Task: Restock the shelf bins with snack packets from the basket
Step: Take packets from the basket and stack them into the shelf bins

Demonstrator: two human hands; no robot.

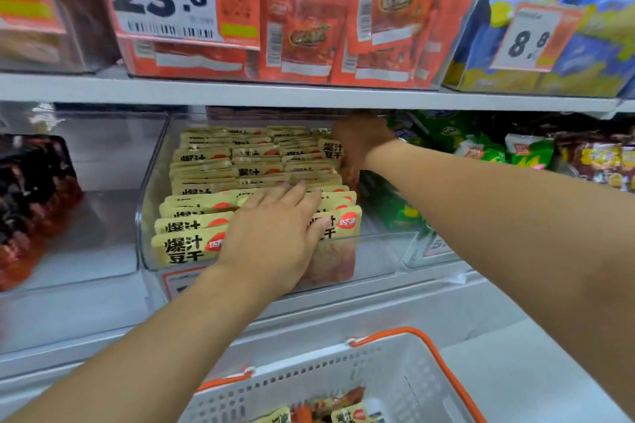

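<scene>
While both arms are reaching into the clear plastic shelf bin [151,203] on the lower shelf, the left hand [275,233] is lying flat on the front rows of yellow snack packets [202,227], its fingers straight and slightly spread, pressing on the packet tops rather than gripping any. The right hand [360,144] is working deep at the bin's back right corner, against an upright yellow packet there; its fingers are hidden behind the hand and the packets, so I cannot tell whether they are pinching that packet or merely pushing it.

More of the same yellow packets are waiting in the white perforated basket with orange handles [395,374], sitting below the shelf in front of the person.

To my eye, the step in hand is seating a packet into the rear row and squaring the stack. Doing it well is probably calling for the left palm to be steadying the front rows so they are not toppling, while the right hand is sliding the packet down upright, label facing forward, snug against the bin wall.
</scene>
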